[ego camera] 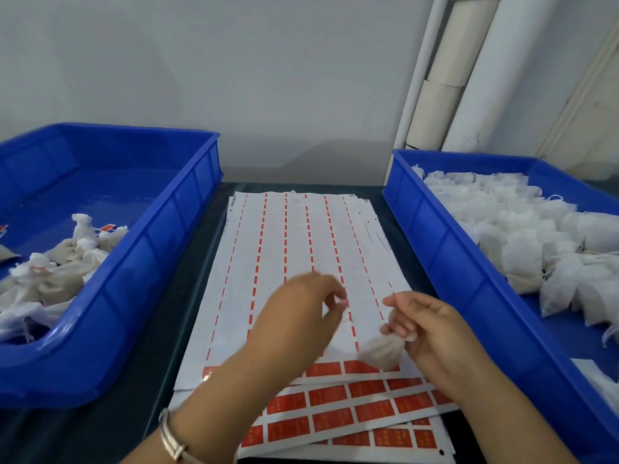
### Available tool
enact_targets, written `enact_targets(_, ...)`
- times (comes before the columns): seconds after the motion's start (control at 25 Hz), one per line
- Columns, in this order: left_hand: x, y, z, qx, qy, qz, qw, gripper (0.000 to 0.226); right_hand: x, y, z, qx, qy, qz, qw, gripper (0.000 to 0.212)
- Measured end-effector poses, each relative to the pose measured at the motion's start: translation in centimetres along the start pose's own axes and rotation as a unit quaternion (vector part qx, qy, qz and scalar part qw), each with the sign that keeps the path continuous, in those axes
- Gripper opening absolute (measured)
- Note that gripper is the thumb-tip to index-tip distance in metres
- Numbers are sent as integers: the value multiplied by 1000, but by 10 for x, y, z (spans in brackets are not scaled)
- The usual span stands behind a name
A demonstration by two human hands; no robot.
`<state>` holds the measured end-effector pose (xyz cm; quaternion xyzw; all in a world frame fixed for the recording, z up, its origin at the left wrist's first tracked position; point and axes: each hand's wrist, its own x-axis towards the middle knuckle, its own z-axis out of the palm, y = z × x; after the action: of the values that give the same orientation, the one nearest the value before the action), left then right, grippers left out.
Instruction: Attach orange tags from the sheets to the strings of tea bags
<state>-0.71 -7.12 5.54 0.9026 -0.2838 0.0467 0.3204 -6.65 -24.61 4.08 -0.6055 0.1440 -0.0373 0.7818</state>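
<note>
Nearest, orange tags (336,395) are showing on the fanned sheets (301,236) lying on the bench (144,380). Just above them the right hand (432,333) is gripping a tea bag (385,353), fingers curled round its gathered neck, the bag hanging down to the left. The left hand (301,316) is hovering just left of it, fingertips pinching something small and pale; whether string or tag, I cannot tell. The left hand is nearer the remaining tags. Farther off, the left tray (160,229) is holding tagged bags and the right tray (445,249) untagged ones.
</note>
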Motion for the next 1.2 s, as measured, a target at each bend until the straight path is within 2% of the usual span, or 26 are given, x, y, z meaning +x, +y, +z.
enact_targets(0.08,-21,4,26,-35,-94,-62,993,30,-3,2,-11,8,42,4,999,19)
enact_targets(0.16,-33,8,51,19,-174,-62,983,57,-7,4,-17,-2,70,8,998,18)
enact_targets(0.24,-33,8,65,72,-191,-57,977,74,-11,7,-22,-26,86,22,996,20)
enact_targets(0.32,-30,5,70,91,-180,-50,978,70,-15,8,-24,-58,92,52,993,22)
enact_targets(0.4,-30,1,73,91,-175,-46,979,60,-16,10,-25,-149,102,94,979,24)
enact_targets(0.52,-32,-2,75,84,-151,-46,984,49,-12,13,-28,-305,112,129,937,17)
enact_targets(0.6,-33,-5,75,75,-124,-56,988,45,-11,12,-27,-374,91,146,911,10)
enact_targets(0.68,-35,-7,75,59,-104,-78,990,45,-11,11,-24,-416,73,150,894,12)
enact_targets(0.8,-37,-9,75,37,-81,-110,990,47,-13,12,-17,-405,66,162,897,20)
enact_targets(0.92,-37,-10,74,13,-58,-137,989,45,-16,10,-15,-372,45,177,910,13)
enact_targets(1.04,-34,-10,69,-27,-28,-165,985,45,-18,6,-13,-330,1,188,925,14)
enact_targets(1.2,-36,-6,62,-39,16,-150,988,43,-20,3,-9,-233,-18,168,958,14)
